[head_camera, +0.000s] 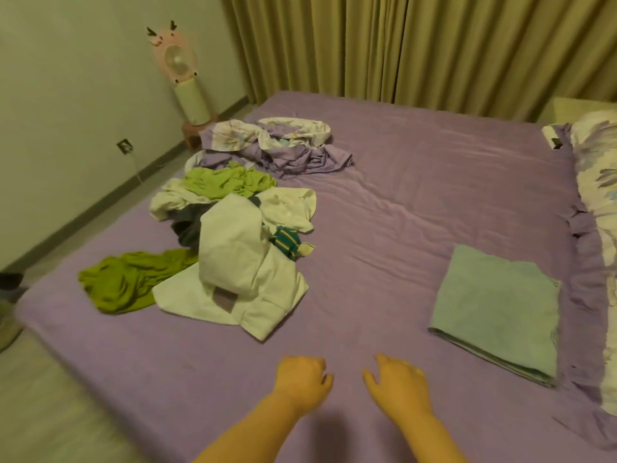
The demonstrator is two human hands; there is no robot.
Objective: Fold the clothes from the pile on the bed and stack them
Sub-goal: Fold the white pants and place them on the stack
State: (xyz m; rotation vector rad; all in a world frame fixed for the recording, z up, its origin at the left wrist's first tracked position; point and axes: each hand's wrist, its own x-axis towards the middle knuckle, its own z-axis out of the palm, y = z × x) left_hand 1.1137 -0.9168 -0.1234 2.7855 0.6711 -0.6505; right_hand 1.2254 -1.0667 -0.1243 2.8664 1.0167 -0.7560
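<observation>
Unfolded clothes in white, lime green and dark cloth (230, 235) lie heaped on the left half of the purple-sheeted bed (384, 202). Well apart to the right, one folded pale-green cloth (497, 312) lies flat. Near the bed's front edge, the left hand (302, 382) hovers with loosely curled fingers, holding nothing; the right hand (399, 384) beside it has relaxed, slightly spread fingers.

Empty hands, left (304, 379) and right (399, 382), over bed (400, 202) between clothes pile (233, 235) and folded towel (497, 315).

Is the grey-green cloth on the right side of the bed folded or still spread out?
Folded. The grey-green cloth lies as a neat rectangle with stacked layers showing along its near edge.
</observation>
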